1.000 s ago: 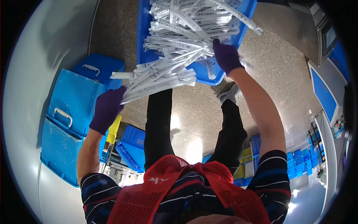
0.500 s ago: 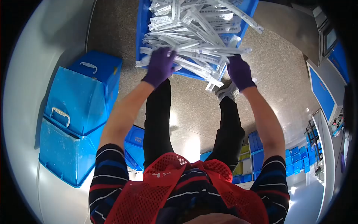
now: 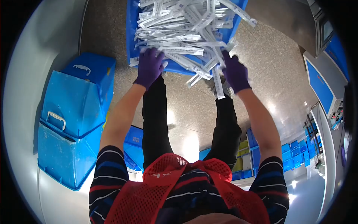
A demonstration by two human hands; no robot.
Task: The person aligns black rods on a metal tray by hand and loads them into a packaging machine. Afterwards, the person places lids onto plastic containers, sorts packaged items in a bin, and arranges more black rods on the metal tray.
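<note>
While both purple-gloved hands press into a heap of sealed white packets [image 3: 182, 31], the pile spills past the near rim of a blue bin [image 3: 131, 41].

Curled over the packets at the bin's near-left edge, the left hand [image 3: 149, 67] lies fingers-down on them; whether it grips any cannot be told. At the near-right edge the right hand [image 3: 234, 71] closes loosely around a few long, narrow printed strips that dangle below the rim. Speckled floor [image 3: 268, 71] lies open to the right and beneath the bin, while stacked blue lidded crates [image 3: 74, 112] crowd the left, near the left elbow.
</note>
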